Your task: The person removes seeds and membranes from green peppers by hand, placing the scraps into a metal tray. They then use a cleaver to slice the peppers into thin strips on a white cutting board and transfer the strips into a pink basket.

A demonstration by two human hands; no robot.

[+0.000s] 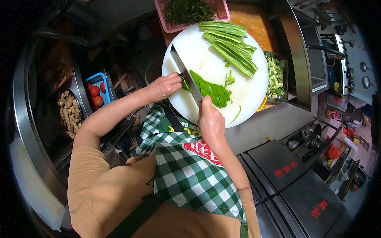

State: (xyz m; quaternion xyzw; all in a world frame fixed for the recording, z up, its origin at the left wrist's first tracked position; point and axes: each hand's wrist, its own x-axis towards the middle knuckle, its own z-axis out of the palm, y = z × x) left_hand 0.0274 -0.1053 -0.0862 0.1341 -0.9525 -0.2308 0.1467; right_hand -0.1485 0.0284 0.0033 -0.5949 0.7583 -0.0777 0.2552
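A round white cutting board (178,37) lies before me. In my right hand (211,121) is the handle of a kitchen knife (183,67), its broad blade slanting to the far left across the board. My left hand (164,86) has its fingers curled onto a dark green vegetable piece (185,84), mostly hidden, at the blade's left side. Right of the blade, a row of slanted green slices (214,93) lies partly fanned out. Several long, wrinkled green lengths (234,45), which look like split peppers, are stacked at the board's far right.
A pink basket (224,12) of leafy greens stands beyond the board. A clear container (282,95) of cut pale green pieces sits to its right. Leftward are a blue tray (106,99) with tomatoes and a heap of ginger (69,113). Dark lidded units (274,162) stand at right.
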